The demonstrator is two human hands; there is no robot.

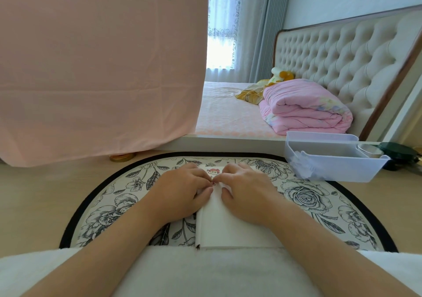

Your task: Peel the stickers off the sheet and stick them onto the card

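A white card [225, 226] lies on the floral mat [319, 203] in front of me, its near edge by my lap. Beyond it a sticker sheet [214, 171] shows a small pink cartoon figure between my hands; most of the sheet is hidden. My left hand [182, 189] and my right hand [246, 191] meet fingertip to fingertip over the card's far end. Between those fingertips sits a tiny reddish sticker [213, 183]. Both hands pinch at it; which one holds it I cannot tell.
A clear plastic bin [331, 159] with white scraps stands at the right of the mat. A dark green lid [397, 151] lies behind it. A pink cloth [98, 68] hangs at left, a gold lid [121, 157] under it. A bed with a folded pink quilt [303, 109] is behind.
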